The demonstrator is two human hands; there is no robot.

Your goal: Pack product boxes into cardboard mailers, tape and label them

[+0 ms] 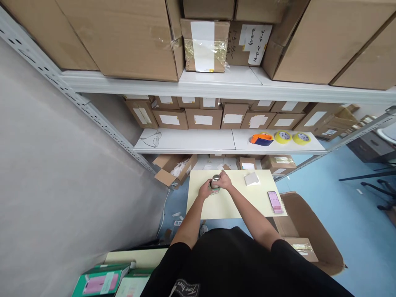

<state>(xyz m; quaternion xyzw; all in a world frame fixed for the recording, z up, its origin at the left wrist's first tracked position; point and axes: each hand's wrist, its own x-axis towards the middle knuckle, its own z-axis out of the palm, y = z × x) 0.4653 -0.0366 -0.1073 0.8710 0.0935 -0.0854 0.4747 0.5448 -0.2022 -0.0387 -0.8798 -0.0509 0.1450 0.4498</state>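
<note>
Over the pale yellow table (244,206), both of my hands are closed around a small round object with a shiny silver-grey top (215,178). My left hand (205,189) wraps its left side, with the fingers partly hidden. From the right, my right hand (225,180) grips it near the top. A greenish edge (214,192) shows beneath the object; whether it belongs to it I cannot tell. To the right lies a small white box or pad (251,178). A pink-screened phone (274,201) rests near the table's right edge.
A white shelf (192,140) behind the table bears cardboard boxes, glasses (153,139), an orange and blue tape dispenser (261,139) and yellow tape rolls (282,137). An open carton (173,169) stands left, a larger one (309,218) right. Green boxes (99,282) sit at lower left.
</note>
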